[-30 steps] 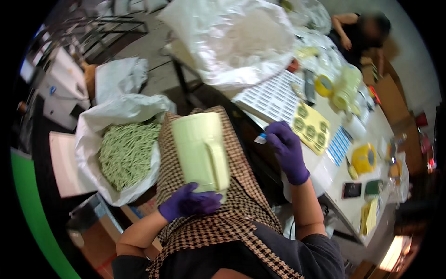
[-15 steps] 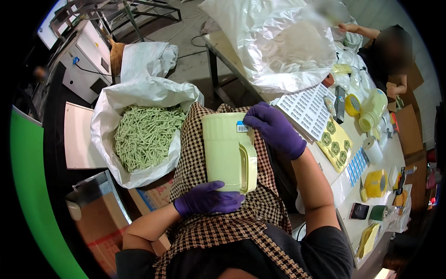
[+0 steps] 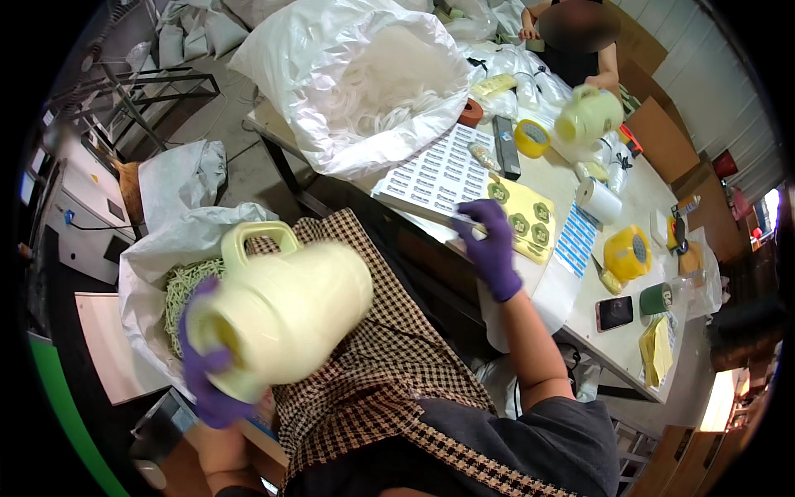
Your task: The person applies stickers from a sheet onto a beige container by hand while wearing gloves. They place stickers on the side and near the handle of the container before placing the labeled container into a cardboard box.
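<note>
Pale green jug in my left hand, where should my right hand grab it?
Probably best by the loop handle, coming from the far side, above it in the picture: the loop stands out from the jug's body with an open gap for fingers, while your left hand holds the mouth end.

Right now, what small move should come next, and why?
Probably steady the pale green pitcher against the houndstooth apron: it is tilted, with only the left hand at its open end, while the right hand is near the white label sheet.
</note>
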